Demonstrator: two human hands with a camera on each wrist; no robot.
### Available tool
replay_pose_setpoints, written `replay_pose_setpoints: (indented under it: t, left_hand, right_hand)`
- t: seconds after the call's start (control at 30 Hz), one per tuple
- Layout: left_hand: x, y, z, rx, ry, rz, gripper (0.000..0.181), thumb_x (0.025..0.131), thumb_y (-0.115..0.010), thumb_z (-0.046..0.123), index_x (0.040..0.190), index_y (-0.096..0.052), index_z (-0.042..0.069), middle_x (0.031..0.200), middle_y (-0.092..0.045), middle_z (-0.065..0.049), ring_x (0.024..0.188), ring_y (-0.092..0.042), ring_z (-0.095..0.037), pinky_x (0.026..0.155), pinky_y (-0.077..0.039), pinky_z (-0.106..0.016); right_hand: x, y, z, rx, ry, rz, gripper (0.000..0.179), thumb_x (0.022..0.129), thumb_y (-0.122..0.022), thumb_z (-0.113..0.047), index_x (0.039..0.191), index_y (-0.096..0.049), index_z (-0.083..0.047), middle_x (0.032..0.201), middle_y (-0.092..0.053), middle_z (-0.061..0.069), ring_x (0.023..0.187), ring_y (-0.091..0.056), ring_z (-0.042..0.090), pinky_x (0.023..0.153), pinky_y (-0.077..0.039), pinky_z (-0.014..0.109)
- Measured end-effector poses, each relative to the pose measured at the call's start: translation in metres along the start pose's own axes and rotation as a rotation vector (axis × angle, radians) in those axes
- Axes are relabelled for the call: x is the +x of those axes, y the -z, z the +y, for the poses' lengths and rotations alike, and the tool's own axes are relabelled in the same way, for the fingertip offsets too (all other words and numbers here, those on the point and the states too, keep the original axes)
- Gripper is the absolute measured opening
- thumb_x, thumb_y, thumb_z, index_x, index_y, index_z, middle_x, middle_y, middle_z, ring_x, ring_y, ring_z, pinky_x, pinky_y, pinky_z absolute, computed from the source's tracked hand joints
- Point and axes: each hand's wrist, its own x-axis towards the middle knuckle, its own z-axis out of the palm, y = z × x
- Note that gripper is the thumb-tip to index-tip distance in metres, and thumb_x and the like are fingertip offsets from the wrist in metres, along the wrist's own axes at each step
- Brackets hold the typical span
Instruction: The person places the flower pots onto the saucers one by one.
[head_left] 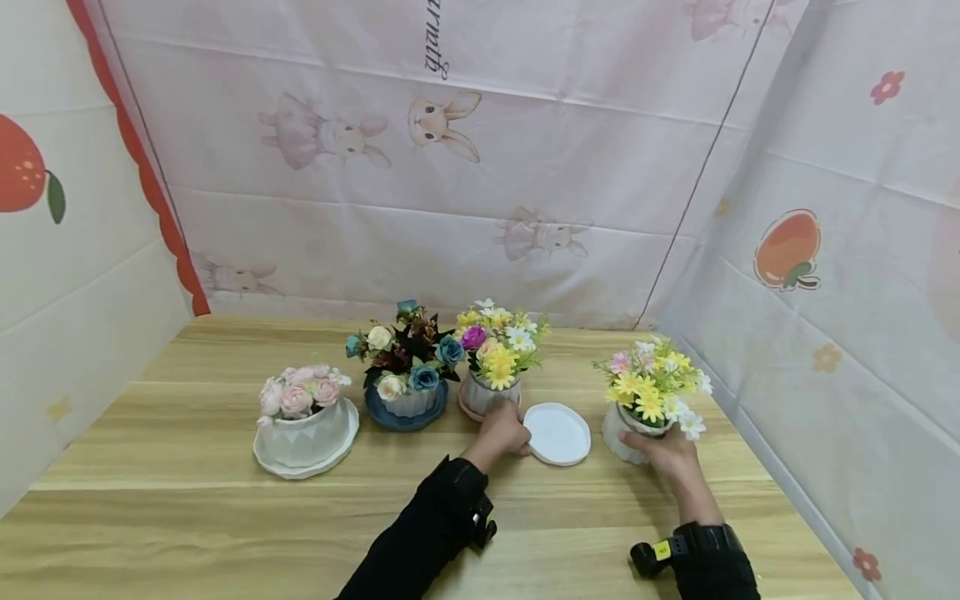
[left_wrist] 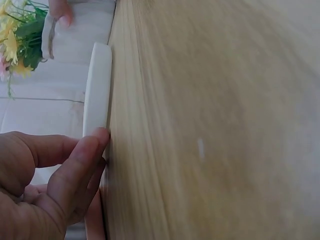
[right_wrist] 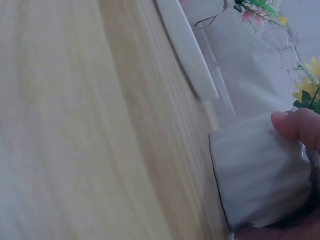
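My left hand (head_left: 504,429) pinches the near-left edge of a white saucer (head_left: 558,434) lying on the table; in the left wrist view its fingertips (left_wrist: 101,135) meet at the saucer's rim. To the right, my right hand (head_left: 670,454) grips a white flowerpot (head_left: 619,433) holding yellow, white and pink flowers (head_left: 651,385). The right wrist view shows the thumb (right_wrist: 295,125) near the rim of this ribbed pot, its base close to the tabletop. Just behind my left hand stands another white pot (head_left: 480,392) with yellow, white and purple flowers on a pink saucer (head_left: 469,410).
Left of centre, a pot of blue and cream roses (head_left: 408,358) stands on a blue saucer (head_left: 405,421). Farther left, pale pink flowers (head_left: 298,392) fill a white pot on a white saucer (head_left: 306,472). Printed cloth walls (head_left: 450,192) enclose the wooden table (head_left: 187,517).
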Motion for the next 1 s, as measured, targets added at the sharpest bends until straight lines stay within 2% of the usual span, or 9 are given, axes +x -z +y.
replay_pose_setpoints:
  t: [0.13,0.33,0.6,0.83,1.0]
  left_hand:
    - [0.000,-0.001,-0.002,-0.015,0.000,-0.014,0.015,0.072,-0.067,-0.006,0.075,-0.055,0.000,0.067,-0.053,-0.007,0.053,-0.057,-0.014,0.048,-0.048,-0.023]
    - [-0.002,-0.001,-0.001,-0.059,0.004,-0.016,0.011,0.074,-0.063,-0.007,0.079,-0.056,-0.001,0.068,-0.055,-0.007,0.053,-0.058,-0.014,0.048,-0.048,-0.023]
    - [-0.002,0.000,0.000,-0.085,-0.001,-0.027,0.011,0.074,-0.063,-0.007,0.081,-0.056,-0.001,0.072,-0.054,-0.007,0.055,-0.058,-0.015,0.049,-0.049,-0.024]
    - [-0.001,0.001,-0.002,-0.077,-0.006,-0.015,0.012,0.073,-0.063,-0.007,0.079,-0.055,0.000,0.071,-0.054,-0.007,0.055,-0.058,-0.014,0.049,-0.049,-0.023]
    - [0.001,0.000,-0.003,-0.083,0.001,-0.009,0.012,0.073,-0.062,-0.008,0.077,-0.055,0.000,0.067,-0.055,-0.006,0.052,-0.058,-0.013,0.047,-0.048,-0.022]
  right_hand:
    - [-0.001,0.000,0.000,-0.022,-0.032,0.010,0.110,0.076,-0.076,-0.028,0.146,0.004,0.002,0.147,-0.009,0.031,0.133,-0.010,0.046,0.107,-0.013,0.053]
    - [-0.004,0.002,0.001,-0.042,0.004,0.052,0.112,0.074,-0.078,-0.032,0.147,0.000,0.000,0.148,-0.011,0.030,0.133,-0.012,0.045,0.106,-0.014,0.053]
    - [-0.005,0.002,-0.007,0.101,0.089,0.152,0.110,0.070,-0.081,-0.019,0.149,-0.006,-0.005,0.149,-0.017,0.022,0.134,-0.017,0.038,0.107,-0.017,0.049]
    - [-0.006,-0.003,-0.017,0.096,0.101,0.125,0.111,0.071,-0.082,-0.020,0.149,-0.005,-0.006,0.150,-0.016,0.021,0.135,-0.016,0.037,0.108,-0.016,0.048]
    - [-0.004,-0.011,-0.023,0.127,0.161,0.112,0.109,0.069,-0.083,-0.015,0.149,-0.009,-0.006,0.148,-0.021,0.019,0.134,-0.020,0.035,0.108,-0.016,0.046]
